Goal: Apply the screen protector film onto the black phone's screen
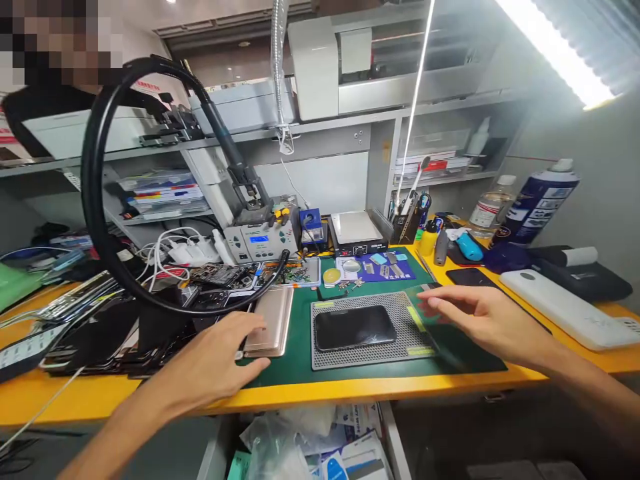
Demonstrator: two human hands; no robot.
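Observation:
A black phone (355, 327) lies face up on a grey perforated pad (371, 353) on the green work mat (300, 353). My left hand (220, 360) rests on the mat's left edge, its fingers touching the lower end of a rose-gold phone (273, 319) lying back up. My right hand (475, 317) hovers at the pad's right end and pinches a thin clear film sheet (423, 313) with green tabs, held just above the pad. The film is blurred.
A pile of dark phones and screens (110, 333) covers the left of the yellow bench (310, 397). A soldering station (260, 240), a hot plate (357, 233), a tool cup (407, 223) and a spray can (537, 203) stand behind. A white keyboard (570, 307) lies right. An open drawer (310, 447) is below.

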